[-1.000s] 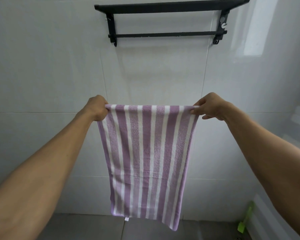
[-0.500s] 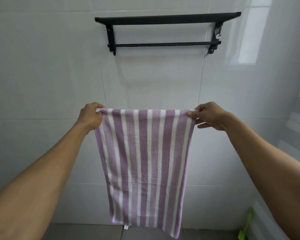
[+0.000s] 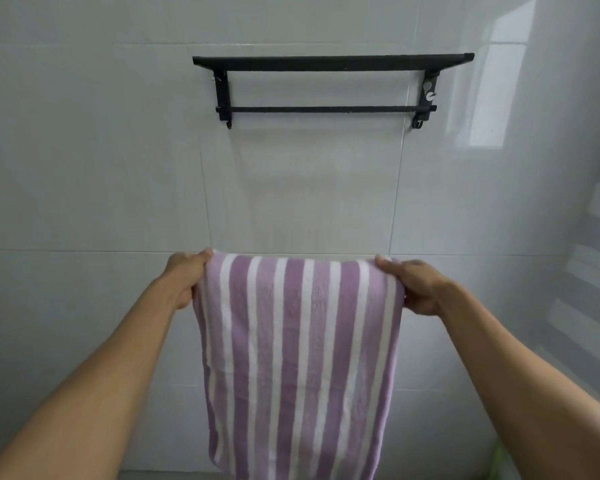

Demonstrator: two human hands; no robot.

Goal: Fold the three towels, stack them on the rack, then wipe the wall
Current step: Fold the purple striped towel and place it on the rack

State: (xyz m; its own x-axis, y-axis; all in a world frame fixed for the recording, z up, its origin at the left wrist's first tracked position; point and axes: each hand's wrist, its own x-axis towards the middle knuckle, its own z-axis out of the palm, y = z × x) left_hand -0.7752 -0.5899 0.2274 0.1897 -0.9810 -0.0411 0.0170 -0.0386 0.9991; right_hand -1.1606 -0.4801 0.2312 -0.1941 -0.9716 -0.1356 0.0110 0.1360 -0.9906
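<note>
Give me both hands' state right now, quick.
Left hand: closed, grip on the striped towel at its top left corner.
Right hand: closed, grip on its top right corner.

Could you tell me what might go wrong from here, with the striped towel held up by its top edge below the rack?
1. The left hand and right hand grip only the upper corners of the striped towel, so a slip on one side would probably skew the fold.
2. Its long lower part hangs loose and runs out of view, so it might reach the floor.
3. The black rack sits well above the hands; lifting may undo the fold.
</note>
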